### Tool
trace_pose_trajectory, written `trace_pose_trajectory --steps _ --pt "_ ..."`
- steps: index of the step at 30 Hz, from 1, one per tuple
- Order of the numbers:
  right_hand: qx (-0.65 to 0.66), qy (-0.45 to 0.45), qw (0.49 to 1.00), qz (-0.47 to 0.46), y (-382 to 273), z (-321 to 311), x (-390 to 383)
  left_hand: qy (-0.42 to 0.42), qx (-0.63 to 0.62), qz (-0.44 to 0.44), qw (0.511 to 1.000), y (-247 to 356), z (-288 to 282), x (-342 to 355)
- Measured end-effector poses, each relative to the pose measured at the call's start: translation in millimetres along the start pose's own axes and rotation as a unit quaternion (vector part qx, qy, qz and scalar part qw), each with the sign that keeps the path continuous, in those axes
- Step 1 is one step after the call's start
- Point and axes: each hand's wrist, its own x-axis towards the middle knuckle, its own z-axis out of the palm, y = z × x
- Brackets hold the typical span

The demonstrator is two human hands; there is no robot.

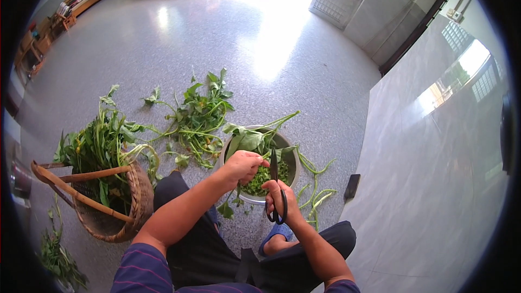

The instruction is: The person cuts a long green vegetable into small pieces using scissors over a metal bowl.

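Between my knees on the floor stands a round metal basin (pixel 296 171), with chopped green bits (pixel 255 185) inside. My left hand (pixel 243 167) is closed around a bunch of leafy green stems (pixel 251 140) over the basin's left side. Leaves stick out above and below that fist. My right hand (pixel 285 198) grips black-handled scissors (pixel 274 169) at the basin's near right rim, fingers in the loops. The dark blades point away from me, beside the stems. Whether the blades touch a stem, I cannot tell.
To my left stands a wicker basket (pixel 142 195) with a bamboo handle, full of leafy greens (pixel 100 138). More stems with leaves (pixel 198 114) lie beyond it on the floor. Loose stems (pixel 317 198) lie right of the basin, near a dark flat object (pixel 352 186) by the tiled wall (pixel 429 184).
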Motion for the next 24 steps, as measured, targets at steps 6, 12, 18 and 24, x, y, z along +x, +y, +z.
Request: trace_pose_trajectory --steps 6,12,18,24 --pt "-0.076 -0.015 0.995 -0.066 8.1 -0.8 0.1 -0.001 -0.002 -0.001 1.0 -1.0 -2.1 2.3" --pt "-0.042 -0.012 0.997 -0.064 9.8 2.3 2.6 -0.022 0.017 -0.019 0.999 -7.1 -4.7 6.8" --pt "-0.022 -0.011 0.999 -0.031 5.2 1.0 1.0 -0.017 0.031 -0.019 0.999 -1.3 -1.6 2.2" --pt "-0.027 -0.009 0.999 -0.024 7.5 -2.8 2.6 -0.009 0.001 0.008 1.0 -0.9 -0.5 2.7"
